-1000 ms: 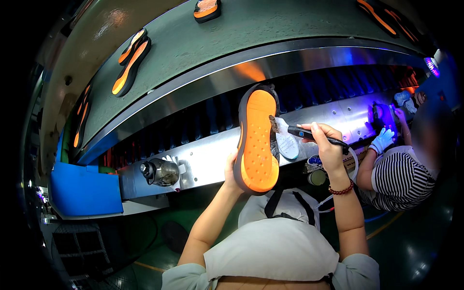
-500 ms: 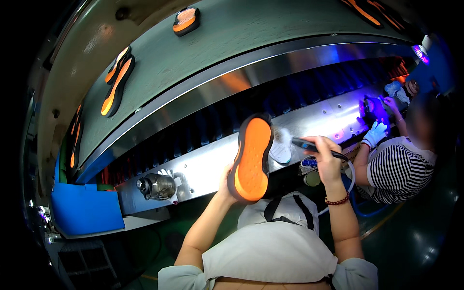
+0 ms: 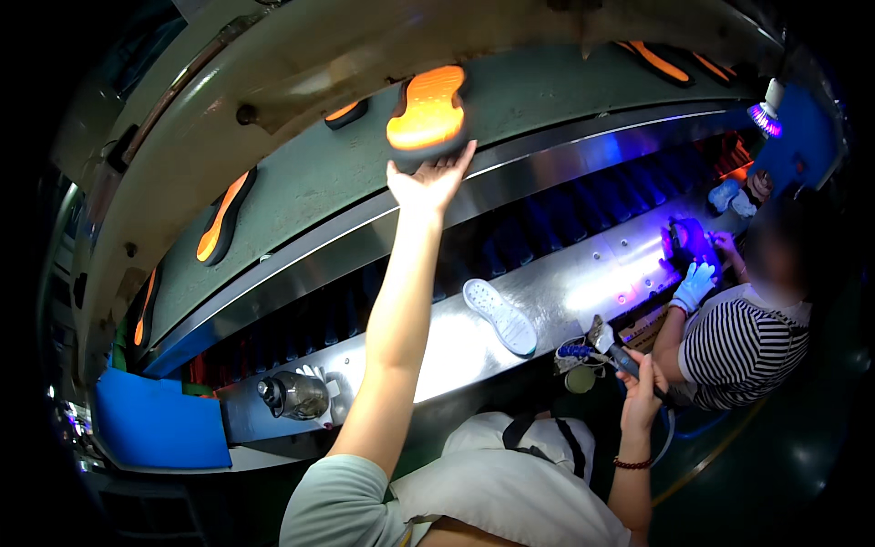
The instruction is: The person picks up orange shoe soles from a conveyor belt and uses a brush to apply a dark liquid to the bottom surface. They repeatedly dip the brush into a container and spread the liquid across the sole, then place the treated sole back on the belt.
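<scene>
My left hand (image 3: pixel 430 180) is stretched far forward over the green conveyor belt. It grips the heel end of an orange and black shoe sole (image 3: pixel 427 117), thumb and fingers around the dark rim; whether the sole touches the belt I cannot tell. My right hand (image 3: pixel 643 387), low at the right, is closed around the dark handle of a brush (image 3: pixel 627 360) with a pale, clumped tip and a hose trailing from its back end. Between my arms, a white shoe sole (image 3: pixel 499 317) lies on the metal ledge (image 3: pixel 447 351).
More orange and black soles (image 3: pixel 225 219) lie on the belt (image 3: pixel 301 182). A dark jug (image 3: pixel 296 395) stands on the ledge at the left. Beside the brush is a round container (image 3: pixel 580 378). To the right sits a co-worker in a striped shirt (image 3: pixel 752 333), wearing a glove (image 3: pixel 695 284).
My left hand has carried the orange and black sole forward and up, over the belt. My right hand has drawn the brush down and right. The white sole now shows fully.
</scene>
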Available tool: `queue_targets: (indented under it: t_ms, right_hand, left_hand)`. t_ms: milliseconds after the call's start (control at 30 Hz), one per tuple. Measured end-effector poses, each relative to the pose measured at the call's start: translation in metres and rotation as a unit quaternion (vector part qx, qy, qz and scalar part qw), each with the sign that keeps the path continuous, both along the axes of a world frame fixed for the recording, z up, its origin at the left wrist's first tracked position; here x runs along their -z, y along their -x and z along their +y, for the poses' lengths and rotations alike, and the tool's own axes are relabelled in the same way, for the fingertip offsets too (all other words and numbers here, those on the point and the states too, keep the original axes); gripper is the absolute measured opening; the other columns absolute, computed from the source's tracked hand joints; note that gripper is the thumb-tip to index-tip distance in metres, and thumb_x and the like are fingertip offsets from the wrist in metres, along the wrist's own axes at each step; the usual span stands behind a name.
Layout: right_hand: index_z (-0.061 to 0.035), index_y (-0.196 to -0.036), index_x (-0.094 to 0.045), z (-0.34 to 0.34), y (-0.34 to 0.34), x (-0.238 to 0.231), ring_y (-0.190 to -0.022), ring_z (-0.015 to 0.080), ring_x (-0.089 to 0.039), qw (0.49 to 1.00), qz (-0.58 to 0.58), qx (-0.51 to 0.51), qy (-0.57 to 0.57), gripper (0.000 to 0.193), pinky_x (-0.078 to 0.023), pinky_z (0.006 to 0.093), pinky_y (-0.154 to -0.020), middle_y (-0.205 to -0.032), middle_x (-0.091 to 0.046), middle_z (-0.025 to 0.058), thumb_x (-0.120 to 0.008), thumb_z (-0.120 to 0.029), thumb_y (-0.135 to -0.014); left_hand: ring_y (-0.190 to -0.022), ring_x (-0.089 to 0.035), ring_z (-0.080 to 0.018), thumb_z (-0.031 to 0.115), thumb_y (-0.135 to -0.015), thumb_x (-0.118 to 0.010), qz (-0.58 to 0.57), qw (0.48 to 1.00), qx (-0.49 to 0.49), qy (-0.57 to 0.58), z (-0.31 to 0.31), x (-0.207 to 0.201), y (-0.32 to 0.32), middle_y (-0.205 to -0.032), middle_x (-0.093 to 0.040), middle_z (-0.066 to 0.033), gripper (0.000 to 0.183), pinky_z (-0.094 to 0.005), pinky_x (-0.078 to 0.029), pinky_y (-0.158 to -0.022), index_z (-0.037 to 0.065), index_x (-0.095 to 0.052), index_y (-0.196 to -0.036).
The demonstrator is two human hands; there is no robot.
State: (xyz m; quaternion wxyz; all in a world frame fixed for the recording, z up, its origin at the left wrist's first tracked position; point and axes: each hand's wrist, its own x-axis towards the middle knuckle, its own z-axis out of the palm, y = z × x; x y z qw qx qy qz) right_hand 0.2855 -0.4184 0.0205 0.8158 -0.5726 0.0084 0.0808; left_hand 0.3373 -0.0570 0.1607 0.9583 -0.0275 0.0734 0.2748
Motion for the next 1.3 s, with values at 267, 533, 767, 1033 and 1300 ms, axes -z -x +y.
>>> queue_targets:
  t_ms: [267, 533, 767, 1033, 1300]
  right_hand:
    - [0.0033, -0.090, -0.059, 0.004, 0.013, 0.005, -0.073, 0.0116, -0.057, 0.998, 0.038, -0.042, -0.009, 0.029, -0.047, 0.0219, -0.060, -0.090, -0.062, 0.0107, -0.043, -0.021, -0.090]
    - [0.0012, -0.087, -0.060, 0.046, 0.013, -0.001, -0.069, 0.0109, -0.058, 0.987, 0.041, -0.154, 0.002, 0.030, -0.046, 0.0207, -0.057, -0.085, -0.063, 0.0099, -0.043, -0.023, -0.090]
    - [0.0036, -0.089, -0.061, 0.099, 0.020, -0.001, -0.067, 0.0113, -0.057, 0.959, 0.027, -0.282, 0.013, 0.035, -0.043, 0.0200, -0.057, -0.085, -0.064, 0.0119, -0.040, -0.024, -0.091]
    - [0.0028, -0.092, -0.059, 0.131, 0.036, 0.004, -0.066, 0.0116, -0.056, 0.942, 0.071, -0.329, 0.006, 0.032, -0.042, 0.0211, -0.059, -0.088, -0.063, 0.0113, -0.041, -0.024, -0.091]
    - [0.0013, -0.092, -0.059, 0.138, 0.061, 0.000, -0.066, 0.0105, -0.054, 0.956, 0.090, -0.279, -0.014, 0.028, -0.042, 0.0198, -0.056, -0.086, -0.062, 0.0081, -0.045, -0.023, -0.089]
  left_hand:
    - [-0.128, -0.023, -0.0320, 0.048, -0.083, -0.042, 0.122, 0.961, 0.049, -0.242, 0.017, 0.007, -0.021, -0.140, -0.012, -0.0194, 0.083, -0.0417, -0.020, -0.103, 0.003, 0.002, -0.136]
    - [-0.119, -0.035, -0.0300, 0.039, -0.078, -0.059, 0.328, 0.714, -0.048, -0.616, 0.047, 0.002, 0.036, -0.136, -0.024, -0.0169, 0.075, -0.0367, -0.036, -0.094, 0.005, -0.021, -0.133]
    - [-0.127, -0.020, -0.0358, 0.047, -0.077, -0.052, 0.591, 0.008, -0.234, -0.772, 0.116, 0.007, 0.135, -0.135, -0.022, -0.0237, 0.073, -0.0455, -0.015, -0.104, 0.002, -0.030, -0.130]
    - [-0.130, -0.015, -0.0307, 0.055, -0.077, -0.045, 0.632, 0.096, -0.139, -0.756, 0.118, 0.009, 0.135, -0.137, -0.024, -0.0192, 0.073, -0.0431, -0.012, -0.105, 0.005, -0.035, -0.129]
    - [-0.127, -0.022, -0.0316, 0.053, -0.077, -0.046, 0.626, 0.096, -0.158, -0.758, 0.118, 0.011, 0.136, -0.131, -0.034, -0.0187, 0.070, -0.0444, -0.019, -0.102, 0.003, -0.040, -0.124]
